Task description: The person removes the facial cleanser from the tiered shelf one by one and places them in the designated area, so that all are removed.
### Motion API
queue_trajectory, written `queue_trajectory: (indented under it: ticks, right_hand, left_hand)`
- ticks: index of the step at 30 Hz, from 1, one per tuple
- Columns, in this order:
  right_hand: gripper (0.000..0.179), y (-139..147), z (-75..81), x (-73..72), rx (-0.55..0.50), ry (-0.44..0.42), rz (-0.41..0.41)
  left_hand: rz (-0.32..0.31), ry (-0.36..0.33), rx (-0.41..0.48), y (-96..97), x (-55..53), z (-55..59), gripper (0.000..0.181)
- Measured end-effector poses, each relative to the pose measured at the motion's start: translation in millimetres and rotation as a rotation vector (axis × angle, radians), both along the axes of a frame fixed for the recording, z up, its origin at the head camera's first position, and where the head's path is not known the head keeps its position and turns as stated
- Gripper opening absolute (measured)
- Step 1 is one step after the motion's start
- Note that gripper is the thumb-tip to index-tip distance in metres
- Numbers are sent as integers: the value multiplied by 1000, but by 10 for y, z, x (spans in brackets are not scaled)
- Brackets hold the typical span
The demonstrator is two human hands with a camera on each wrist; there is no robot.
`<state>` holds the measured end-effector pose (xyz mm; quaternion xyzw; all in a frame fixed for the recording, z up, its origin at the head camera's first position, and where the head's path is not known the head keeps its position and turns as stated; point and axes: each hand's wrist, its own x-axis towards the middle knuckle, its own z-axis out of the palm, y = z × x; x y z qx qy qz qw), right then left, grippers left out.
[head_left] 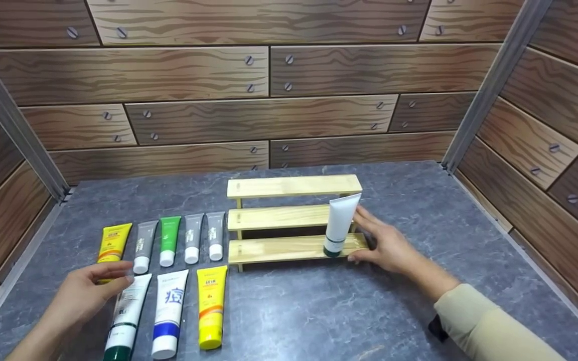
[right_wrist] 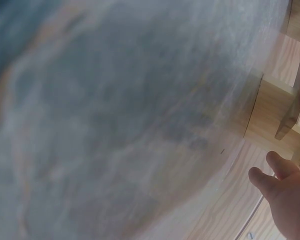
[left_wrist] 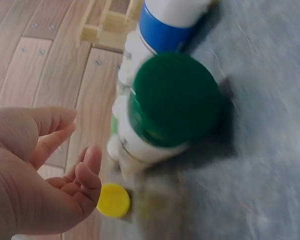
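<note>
A white tube with a dark green cap [head_left: 340, 225] stands cap-down on the lowest step at the right end of a three-step wooden rack [head_left: 279, 249]. Around that end my right hand [head_left: 389, 245] has its fingers apart, the thumb beside the step's front edge and the fingertips near the tube's far side; whether they touch is unclear. My left hand [head_left: 86, 296], its fingers loosely bent and gripping nothing, hovers beside another green-capped white tube [head_left: 131, 308] lying flat. In the left wrist view a gap separates the hand from that tube's green cap [left_wrist: 176, 100].
Left of the rack lie a yellow tube [head_left: 114, 243], several grey tubes [head_left: 192, 238] and a green tube [head_left: 170, 240]. Nearer lie a white tube with a blue band [head_left: 170, 311] and another yellow tube [head_left: 211, 306]. Wood-patterned walls [head_left: 269, 75] enclose the grey tabletop [head_left: 309, 311].
</note>
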<state>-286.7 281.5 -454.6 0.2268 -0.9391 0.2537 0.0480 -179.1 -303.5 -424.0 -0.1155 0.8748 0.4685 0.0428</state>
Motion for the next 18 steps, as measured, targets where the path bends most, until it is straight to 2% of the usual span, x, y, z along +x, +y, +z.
queue_trajectory:
  ticks: [5, 12, 18]
  right_hand:
    - [104, 2, 2, -4, -3, 21, 11]
    - [106, 3, 14, 0, -7, 6, 12]
    - [106, 4, 8, -9, -7, -8, 11]
  left_hand:
    - [-67, 88, -7, 206, 13, 168, 43]
    - [-154, 162, 14, 644, -39, 435, 39]
    - [-271, 255, 49, 1060, -124, 520, 30]
